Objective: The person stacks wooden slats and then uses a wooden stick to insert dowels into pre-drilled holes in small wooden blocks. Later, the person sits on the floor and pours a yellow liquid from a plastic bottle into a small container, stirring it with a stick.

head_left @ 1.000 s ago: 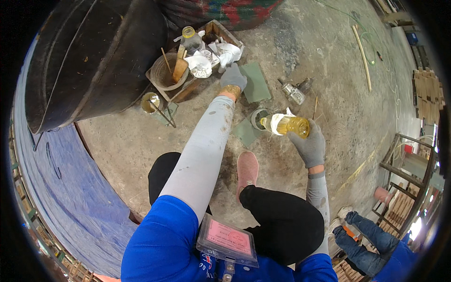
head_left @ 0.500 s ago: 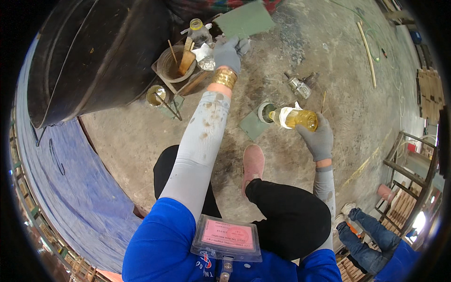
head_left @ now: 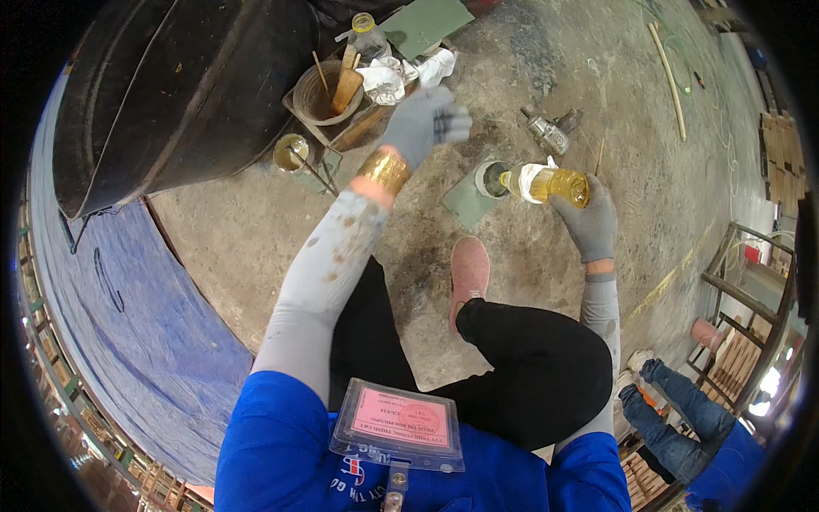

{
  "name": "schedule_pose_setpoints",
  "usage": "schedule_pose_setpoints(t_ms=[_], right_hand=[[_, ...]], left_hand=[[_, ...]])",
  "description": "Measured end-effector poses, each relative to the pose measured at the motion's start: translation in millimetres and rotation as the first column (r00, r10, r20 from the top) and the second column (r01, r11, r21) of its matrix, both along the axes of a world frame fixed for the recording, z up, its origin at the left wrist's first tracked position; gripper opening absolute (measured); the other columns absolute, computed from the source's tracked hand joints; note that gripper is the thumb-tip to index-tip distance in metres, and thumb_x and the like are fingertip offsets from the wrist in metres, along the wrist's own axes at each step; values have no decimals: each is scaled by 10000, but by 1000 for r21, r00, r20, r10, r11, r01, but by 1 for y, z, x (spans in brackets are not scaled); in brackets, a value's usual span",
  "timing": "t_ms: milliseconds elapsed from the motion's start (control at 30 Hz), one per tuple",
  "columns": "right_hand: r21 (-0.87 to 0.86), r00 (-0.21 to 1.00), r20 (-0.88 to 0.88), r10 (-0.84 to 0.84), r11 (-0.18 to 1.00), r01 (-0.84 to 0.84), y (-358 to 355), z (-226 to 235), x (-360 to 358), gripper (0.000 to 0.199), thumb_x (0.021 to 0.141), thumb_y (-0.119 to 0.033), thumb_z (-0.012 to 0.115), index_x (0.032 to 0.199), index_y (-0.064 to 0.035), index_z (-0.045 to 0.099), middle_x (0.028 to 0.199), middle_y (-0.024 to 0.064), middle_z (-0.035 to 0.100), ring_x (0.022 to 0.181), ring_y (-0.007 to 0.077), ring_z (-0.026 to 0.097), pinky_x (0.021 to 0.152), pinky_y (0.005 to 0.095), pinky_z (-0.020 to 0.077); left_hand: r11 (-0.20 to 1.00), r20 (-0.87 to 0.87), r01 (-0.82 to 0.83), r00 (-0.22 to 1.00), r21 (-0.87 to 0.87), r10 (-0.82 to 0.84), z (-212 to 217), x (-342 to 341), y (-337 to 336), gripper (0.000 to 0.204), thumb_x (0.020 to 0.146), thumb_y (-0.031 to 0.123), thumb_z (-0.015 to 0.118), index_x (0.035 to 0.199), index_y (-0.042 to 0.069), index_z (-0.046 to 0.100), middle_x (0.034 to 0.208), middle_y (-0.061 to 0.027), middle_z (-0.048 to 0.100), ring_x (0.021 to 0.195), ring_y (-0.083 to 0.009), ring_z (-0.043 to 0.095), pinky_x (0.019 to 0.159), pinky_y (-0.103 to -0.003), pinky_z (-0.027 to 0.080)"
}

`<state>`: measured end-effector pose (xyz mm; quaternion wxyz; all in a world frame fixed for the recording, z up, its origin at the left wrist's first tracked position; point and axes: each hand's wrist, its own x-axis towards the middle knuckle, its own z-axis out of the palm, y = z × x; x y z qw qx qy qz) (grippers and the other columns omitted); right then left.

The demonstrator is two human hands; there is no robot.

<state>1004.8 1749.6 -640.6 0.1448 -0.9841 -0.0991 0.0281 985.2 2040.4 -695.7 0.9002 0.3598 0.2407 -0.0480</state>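
In my gloved right hand (head_left: 590,224) is a bottle of yellow liquid (head_left: 559,185), gripped near its base and tilted, with a white wrap round its middle. Its neck points left, at the mouth of a small round cup (head_left: 492,179) resting on a green sheet piece (head_left: 465,203). My gloved left hand (head_left: 426,126) is in the air on the near side of the white rags (head_left: 384,83), apart from them. Motion smears its fingers, and I see nothing plainly held in it. A metal spray gun (head_left: 548,134) lies on the floor beyond the bottle.
At the back left are a bucket (head_left: 328,92) with a wooden-handled brush, a clear jar (head_left: 367,38), a tin with a stick (head_left: 292,152) and a green board (head_left: 425,26). A large black covered object (head_left: 171,94) stands left. Another person's legs (head_left: 674,410) show lower right.
My left hand has come away from beside the white rags, nearer to me. My right hand keeps the bottle tilted at the cup. The whole view has shifted a little.
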Motion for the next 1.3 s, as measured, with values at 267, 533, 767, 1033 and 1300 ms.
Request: schedule_pose_setpoints(t_ms=[267,533,767,1033,1300], right_hand=[[40,1000,-9,8,999,-8,-3,-12,-1,641,627,-410,747,1114,-30,577,1021,178,614,901,304,617,772,376,488],[177,993,-61,102,980,-90,17,4,-9,478,668,-301,748,1019,-7,610,918,168,641,842,287,630,726,353,481],[158,990,-107,91,985,-73,27,13,-17,467,699,-280,739,1040,9,602,935,152,647,833,234,632,723,324,481],[127,989,-91,118,986,-106,19,14,-19,493,726,-261,724,1090,36,576,964,149,642,846,215,626,746,309,483],[78,989,-43,145,987,-141,23,15,-21,465,726,-290,720,1041,29,595,899,149,648,796,224,633,694,321,484]], left_hand=[[612,-157,397,899,684,-409,-25,-95,-1,290,843,276,570,1037,60,567,905,-135,643,808,-221,628,704,-335,503],[-27,-522,565,741,825,-422,-47,-94,19,438,774,377,567,1100,84,564,1028,-171,620,956,-334,587,833,-400,457],[19,-512,566,759,824,-403,-52,-97,31,436,777,391,548,1093,91,573,1081,-159,605,1018,-321,562,870,-378,441],[25,-558,628,708,778,-434,-39,-89,32,452,780,391,536,1124,101,566,1121,-154,587,1046,-307,552,892,-379,428],[32,-549,614,728,789,-411,-45,-94,36,449,764,395,529,1103,105,581,1124,-149,586,1041,-311,552,886,-386,431]])
